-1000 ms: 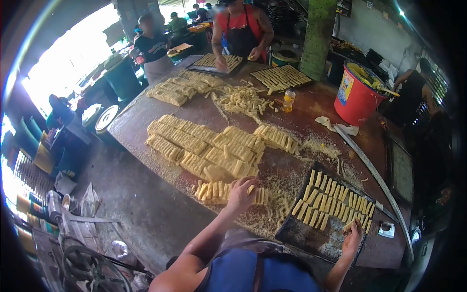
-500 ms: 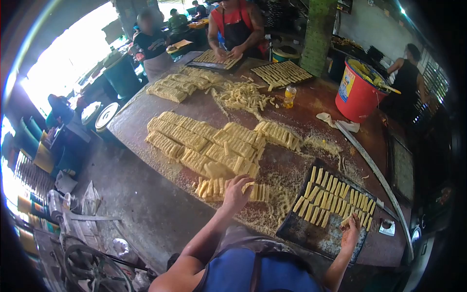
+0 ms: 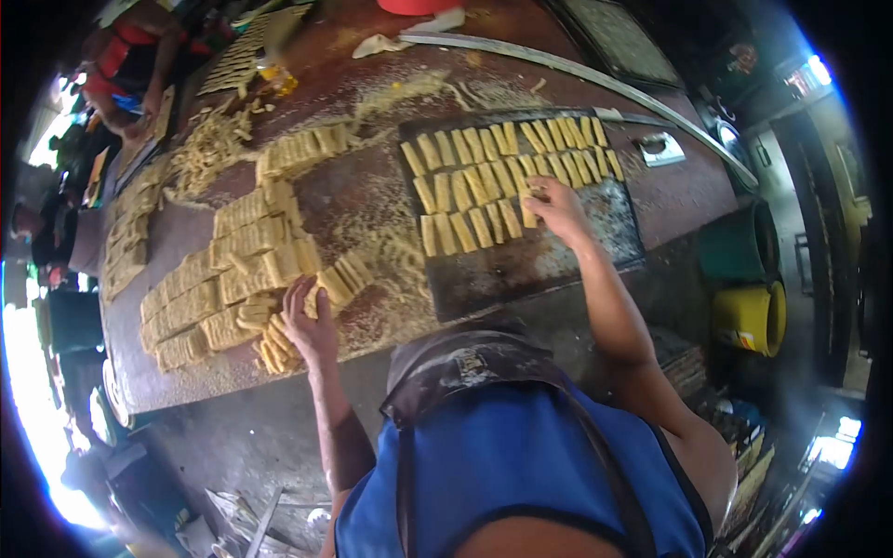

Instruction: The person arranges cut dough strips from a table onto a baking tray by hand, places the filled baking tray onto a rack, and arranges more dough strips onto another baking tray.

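Rows of pale yellow dough sticks (image 3: 476,183) lie on a dark baking tray (image 3: 502,279). My right hand (image 3: 558,209) pinches a dough stick (image 3: 529,214) at the right end of the tray's lowest row. On the left, my left hand (image 3: 312,325) curls its fingers and thumb around dough at the near edge of the stacked pile; its fingers partly hide what is between them. Close beside it are a short row of cut sticks (image 3: 349,276) and several loose sticks (image 3: 276,346). Larger blocks of cut dough (image 3: 228,256) are packed together beyond it.
Crumbs and flour cover parts of the brown table (image 3: 358,219). A long metal strip (image 3: 558,62) curves behind the tray. Dough scraps (image 3: 209,144) and a bottle (image 3: 279,76) are farther back. Across the table, a person in red (image 3: 116,56) works. A yellow bucket (image 3: 752,319) stands at right.
The view has swung right and down. My right hand has moved to the end of the tray's lowest row. My left hand stays by the cut sticks, where some now lie loose.
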### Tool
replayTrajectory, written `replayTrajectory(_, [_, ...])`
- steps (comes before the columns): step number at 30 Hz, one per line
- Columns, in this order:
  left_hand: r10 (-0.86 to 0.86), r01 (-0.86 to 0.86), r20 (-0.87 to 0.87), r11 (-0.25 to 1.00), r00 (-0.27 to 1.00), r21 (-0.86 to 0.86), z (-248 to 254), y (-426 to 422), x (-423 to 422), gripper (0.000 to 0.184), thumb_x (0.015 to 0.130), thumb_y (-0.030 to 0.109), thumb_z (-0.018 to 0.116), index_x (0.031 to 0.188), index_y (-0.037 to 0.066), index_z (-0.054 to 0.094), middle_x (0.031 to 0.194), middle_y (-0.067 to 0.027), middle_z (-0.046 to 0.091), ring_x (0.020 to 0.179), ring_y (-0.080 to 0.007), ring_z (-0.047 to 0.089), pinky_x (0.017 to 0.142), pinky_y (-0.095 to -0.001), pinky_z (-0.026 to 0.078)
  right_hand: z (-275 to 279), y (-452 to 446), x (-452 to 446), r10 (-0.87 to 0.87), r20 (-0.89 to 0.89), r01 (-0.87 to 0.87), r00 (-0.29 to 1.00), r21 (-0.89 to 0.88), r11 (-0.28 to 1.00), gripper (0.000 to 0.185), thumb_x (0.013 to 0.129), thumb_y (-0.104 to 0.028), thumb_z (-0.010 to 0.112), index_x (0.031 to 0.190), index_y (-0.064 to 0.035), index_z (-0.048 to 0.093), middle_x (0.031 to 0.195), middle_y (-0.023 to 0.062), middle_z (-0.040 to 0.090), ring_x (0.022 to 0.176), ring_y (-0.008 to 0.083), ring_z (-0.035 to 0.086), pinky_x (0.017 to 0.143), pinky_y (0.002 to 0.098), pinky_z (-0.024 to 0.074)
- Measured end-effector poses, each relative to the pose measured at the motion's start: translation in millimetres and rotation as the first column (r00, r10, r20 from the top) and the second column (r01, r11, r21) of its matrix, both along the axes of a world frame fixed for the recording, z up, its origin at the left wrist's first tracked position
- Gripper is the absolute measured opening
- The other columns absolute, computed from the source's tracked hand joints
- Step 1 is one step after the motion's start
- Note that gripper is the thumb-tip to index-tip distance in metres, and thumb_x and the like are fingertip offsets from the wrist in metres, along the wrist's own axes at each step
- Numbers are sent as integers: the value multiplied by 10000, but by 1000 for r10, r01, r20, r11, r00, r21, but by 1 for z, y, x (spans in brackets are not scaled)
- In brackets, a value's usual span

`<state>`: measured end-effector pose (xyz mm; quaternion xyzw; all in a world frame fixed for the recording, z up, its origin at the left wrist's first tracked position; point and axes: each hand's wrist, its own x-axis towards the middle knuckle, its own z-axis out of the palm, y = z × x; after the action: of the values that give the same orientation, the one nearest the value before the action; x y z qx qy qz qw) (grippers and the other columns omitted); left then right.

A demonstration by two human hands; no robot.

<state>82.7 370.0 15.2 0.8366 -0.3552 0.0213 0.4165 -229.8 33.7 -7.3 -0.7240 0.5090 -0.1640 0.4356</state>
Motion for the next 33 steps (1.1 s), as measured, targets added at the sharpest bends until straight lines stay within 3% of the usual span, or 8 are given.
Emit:
replayTrajectory(15, [-19, 20, -83, 1000, 996, 1, 5, 10, 9, 247, 916, 156, 677, 1123, 23, 695, 1247, -139, 634, 1195, -309, 574, 1020, -404, 448, -18, 7, 8, 29, -134, -46, 991, -129, 991, 288, 841, -194, 783, 1043, -2, 711, 853, 98, 738, 735, 145, 687, 630, 319, 536])
replayTrajectory(18, [23, -29, -108, 998, 994, -56, -1, 26, 23, 269, 889, 147, 704, 1123, 16, 689, 1233, -138, 637, 1170, -300, 594, 1005, -397, 461, 7, 27, 39, 6, -243, -86, 970, -324, 942, 392, 868, -256, 758, 1116, 37, 680, 965, 162, 738, 829, 254, 727, 752, 355, 577])
replayTrajectory(20, [22, -22, -78, 1000, 997, 5, 8, 29, 29, 275, 872, 148, 718, 1117, 25, 694, 1230, -131, 641, 1162, -292, 602, 998, -397, 467, 17, 66, 89, 131, 123, -84, 984, -333, 939, 338, 918, -278, 705, 1117, -4, 688, 985, 146, 739, 746, 189, 711, 668, 330, 588])
replayTrajectory(22, [-64, 78, -131, 992, 989, 103, 16, 28, 38, 350, 824, 184, 767, 1150, 77, 694, 1252, -108, 639, 1189, -291, 586, 1025, -409, 441, 44, 111, 155, 300, -22, -297, 954, 85, 951, 338, 945, -305, 671, 1150, -38, 683, 998, 131, 739, 651, 118, 660, 589, 271, 573])
replayTrajectory(25, [-165, 178, -68, 946, 984, 272, 16, 29, 46, 433, 808, 234, 785, 1208, 113, 671, 1269, -84, 641, 1246, -266, 546, 1091, -434, 343, -6, 150, 231, 593, -279, -572, 755, 161, 805, 363, 942, -394, 662, 986, -35, 689, 882, 124, 727, 514, 62, 547, 414, 199, 432])
replayTrajectory(29, [-294, 288, -34, 895, 955, 341, 5, 45, 55, 480, 781, 235, 795, 1229, 122, 664, 1299, -79, 626, 1264, -266, 526, 1106, -451, 296, -27, 191, 267, 401, -242, -452, 884, -220, 864, 502, 842, -455, 727, 953, 32, 682, 830, 187, 720, 766, 275, 708, 683, 401, 580])
replayTrajectory(31, [-367, 349, -20, 867, 930, 356, -1, 53, 58, 504, 769, 244, 793, 1239, 117, 661, 1292, -88, 625, 1274, -276, 511, 1109, -461, 273, -10, 195, 280, 453, -274, -390, 848, 256, 885, 523, 793, -414, 742, 1006, 58, 667, 948, 245, 708, 938, 358, 699, 830, 453, 563])
replayTrajectory(33, [-385, 363, -9, 863, 923, 351, -2, 55, 61, 500, 778, 253, 785, 1241, 112, 660, 1294, -89, 623, 1278, -277, 505, 1109, -463, 272, -13, 199, 287, 443, -275, -393, 853, 219, 893, 505, 789, -383, 733, 1034, 53, 663, 978, 247, 702, 951, 347, 694, 837, 444, 559])
